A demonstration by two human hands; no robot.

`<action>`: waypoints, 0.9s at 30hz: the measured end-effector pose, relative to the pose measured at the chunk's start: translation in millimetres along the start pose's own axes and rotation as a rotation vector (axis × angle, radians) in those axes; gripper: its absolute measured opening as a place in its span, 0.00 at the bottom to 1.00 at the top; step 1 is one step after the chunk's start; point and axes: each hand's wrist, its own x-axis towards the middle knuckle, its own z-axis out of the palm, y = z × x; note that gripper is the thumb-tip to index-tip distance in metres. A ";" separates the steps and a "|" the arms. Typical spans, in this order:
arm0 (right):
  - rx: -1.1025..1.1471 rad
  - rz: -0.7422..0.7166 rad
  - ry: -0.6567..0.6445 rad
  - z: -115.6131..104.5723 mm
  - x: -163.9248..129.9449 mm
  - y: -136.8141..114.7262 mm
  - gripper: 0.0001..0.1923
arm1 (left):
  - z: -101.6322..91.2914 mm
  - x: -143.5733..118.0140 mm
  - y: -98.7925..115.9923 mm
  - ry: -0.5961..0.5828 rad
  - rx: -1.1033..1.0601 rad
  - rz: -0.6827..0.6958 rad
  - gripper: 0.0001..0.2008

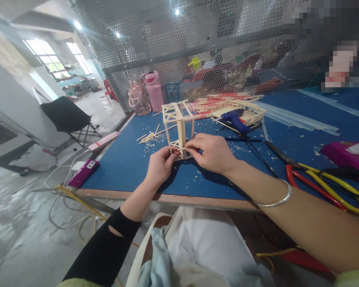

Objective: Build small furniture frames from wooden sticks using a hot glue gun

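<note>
Head view: both hands meet at the foot of a stick frame (178,127) standing upright on the blue tabletop (125,163). Left hand (160,164) closes its grip around the frame's lower post; right hand (211,153) pinches a thin stick (188,148) held level against that post, between the two grips. Just beyond the right hand lie a blue glue gun (236,120) and loose sticks (209,104); red-and-yellow cutters (323,187) sit to its right. Perforated metal screen (167,44) backs the tabletop; concrete floor (24,223) spreads left.
</note>
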 end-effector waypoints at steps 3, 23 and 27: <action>0.002 0.000 -0.002 0.8 -0.1 0.3 0.10 | 0.1 0.2 0.3 -0.006 -0.017 -0.015 0.06; -0.185 -0.134 -0.011 15.4 -4.3 5.7 0.15 | -2.2 1.0 4.0 -0.035 -0.027 -0.108 0.09; -0.201 -0.129 -0.028 16.1 -3.9 6.8 0.15 | -1.6 0.7 4.5 -0.028 -0.056 -0.108 0.08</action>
